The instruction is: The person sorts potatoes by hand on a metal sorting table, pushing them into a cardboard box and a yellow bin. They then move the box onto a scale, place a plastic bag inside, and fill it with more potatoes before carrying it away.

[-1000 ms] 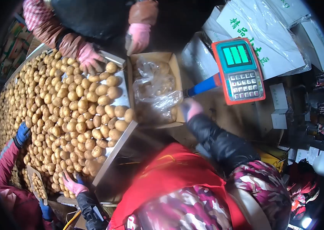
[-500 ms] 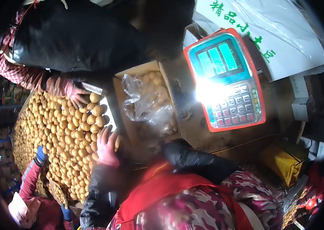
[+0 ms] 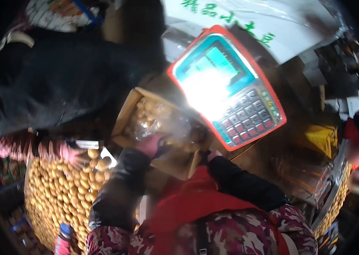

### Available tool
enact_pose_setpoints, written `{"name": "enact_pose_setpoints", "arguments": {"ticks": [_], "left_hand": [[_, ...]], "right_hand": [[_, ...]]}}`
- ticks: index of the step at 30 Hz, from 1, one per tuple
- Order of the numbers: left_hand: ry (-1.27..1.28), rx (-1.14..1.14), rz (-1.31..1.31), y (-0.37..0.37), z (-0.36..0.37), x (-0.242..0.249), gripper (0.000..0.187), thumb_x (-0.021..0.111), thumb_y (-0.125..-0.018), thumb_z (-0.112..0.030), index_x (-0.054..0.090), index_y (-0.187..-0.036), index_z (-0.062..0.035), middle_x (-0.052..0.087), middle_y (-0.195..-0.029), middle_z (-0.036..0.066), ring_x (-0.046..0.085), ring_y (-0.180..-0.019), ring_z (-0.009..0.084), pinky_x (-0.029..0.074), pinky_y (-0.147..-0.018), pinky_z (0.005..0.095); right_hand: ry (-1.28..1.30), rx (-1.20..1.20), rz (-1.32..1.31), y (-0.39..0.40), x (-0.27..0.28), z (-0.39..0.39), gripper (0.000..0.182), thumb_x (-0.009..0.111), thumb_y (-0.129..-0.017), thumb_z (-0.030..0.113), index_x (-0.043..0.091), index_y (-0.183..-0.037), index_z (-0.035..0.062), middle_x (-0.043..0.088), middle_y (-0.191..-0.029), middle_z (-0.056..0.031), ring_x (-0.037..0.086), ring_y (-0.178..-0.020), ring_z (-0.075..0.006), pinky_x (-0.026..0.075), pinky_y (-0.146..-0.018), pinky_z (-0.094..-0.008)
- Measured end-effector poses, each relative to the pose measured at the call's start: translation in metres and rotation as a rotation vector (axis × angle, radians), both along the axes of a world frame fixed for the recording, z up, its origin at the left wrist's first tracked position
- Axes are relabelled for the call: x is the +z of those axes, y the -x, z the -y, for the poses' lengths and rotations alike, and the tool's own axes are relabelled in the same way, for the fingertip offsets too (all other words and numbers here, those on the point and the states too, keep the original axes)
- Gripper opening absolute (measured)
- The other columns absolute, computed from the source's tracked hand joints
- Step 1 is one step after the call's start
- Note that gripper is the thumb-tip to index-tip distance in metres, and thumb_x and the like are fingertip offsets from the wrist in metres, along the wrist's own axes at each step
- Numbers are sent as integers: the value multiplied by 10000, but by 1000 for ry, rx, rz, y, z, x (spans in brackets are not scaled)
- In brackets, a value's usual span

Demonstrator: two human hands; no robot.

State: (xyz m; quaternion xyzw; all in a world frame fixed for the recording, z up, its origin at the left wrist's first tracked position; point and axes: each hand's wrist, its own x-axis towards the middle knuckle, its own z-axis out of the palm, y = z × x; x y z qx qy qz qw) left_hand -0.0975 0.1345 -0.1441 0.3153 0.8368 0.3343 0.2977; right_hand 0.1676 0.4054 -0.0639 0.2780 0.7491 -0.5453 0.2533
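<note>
An open cardboard box (image 3: 123, 117) holds small potatoes (image 3: 147, 109) under a crumpled clear plastic bag (image 3: 175, 126). My left hand (image 3: 149, 145), in a pinkish glove, is over the box's near left part, among the bag and potatoes. Motion blur smears its fingers, so their grip does not show. My right hand (image 3: 214, 155) is low at the box's near right corner, beside a raised flap (image 3: 194, 163). Only a small part of it shows past the dark sleeve; its fingers are hidden.
A red-rimmed digital scale display (image 3: 247, 114) with strong glare stands right of the box. Heaped potatoes (image 3: 60, 191) lie at left, where a co-worker's gloved hand (image 3: 72, 155) rests. Another worker's blue glove (image 3: 65, 230) is lower left. A white carton (image 3: 247, 25) stands behind.
My left hand has left the potato heap and moved right into the box. My right hand now shows at the box's near corner. The view has shifted.
</note>
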Motion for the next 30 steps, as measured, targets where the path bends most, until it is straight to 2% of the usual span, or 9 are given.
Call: {"name": "enact_pose_setpoints", "arguments": {"ticks": [2,4,5,7,11,16,17,23,30], "left_hand": [[-80,-40,-517,35,-21,48,347,651,-973,-275,692,-1234,-49,700,-1183,166,666,-1080,344,547,-927,423],[193,87,-444,85,-64,154,514,714,-927,-341,642,-1311,-7,683,-1271,216,641,-1197,386,529,-1018,467],[427,75,-647,120,-40,105,593,751,-899,-329,600,-1376,-11,662,-1317,255,625,-1247,400,515,-1061,477],[766,-5,-460,207,23,-20,548,698,-937,-250,583,-1416,-10,687,-1292,232,666,-1199,372,504,-1098,438],[977,-17,-308,217,22,-37,525,711,-926,-269,605,-1371,-12,697,-1252,230,675,-1172,377,514,-1068,441],[1019,-11,-286,190,8,-26,499,729,-913,-294,633,-1315,-14,709,-1203,227,687,-1139,383,527,-1031,446],[1020,-15,-287,185,7,-23,495,732,-910,-299,639,-1303,-14,711,-1193,227,689,-1132,384,529,-1023,447],[999,-35,-226,103,14,-9,470,753,-894,-329,672,-1236,-16,726,-1133,224,703,-1093,391,544,-979,452],[1009,-17,-75,-63,-12,12,450,777,-876,-364,711,-1157,-19,743,-1064,221,719,-1046,399,562,-926,458]], "right_hand": [[-20,-8,-23,-4,-5,14,280,600,-1004,267,722,-1167,75,719,-917,-174,704,-832,-337,567,-801,-430],[-55,-10,-60,-2,-14,24,268,605,-998,260,729,-1151,77,718,-913,-172,702,-829,-341,567,-799,-431],[-69,-15,-81,0,-16,29,263,608,-995,256,733,-1143,78,717,-912,-172,701,-827,-343,567,-798,-432],[-100,-22,-109,-2,-23,33,252,612,-990,248,740,-1127,80,716,-908,-170,700,-823,-347,567,-796,-433],[-203,-63,-168,-28,-25,34,231,622,-979,233,755,-1095,85,714,-902,-167,697,-816,-354,566,-792,-436],[-131,-218,103,-29,-164,57,265,749,-850,319,789,-994,100,749,-865,-108,720,-770,-286,573,-712,-406],[-347,-40,-51,-45,-171,62,204,711,-842,262,766,-955,101,722,-845,-115,705,-771,-308,567,-702,-419],[-588,207,-160,-73,-75,-22,136,687,-787,259,761,-804,147,682,-723,-106,691,-716,-322,563,-675,-451],[-550,429,-28,-168,-90,-119,180,666,-813,266,805,-810,151,744,-775,-99,726,-753,-308,579,-692,-451]]}}
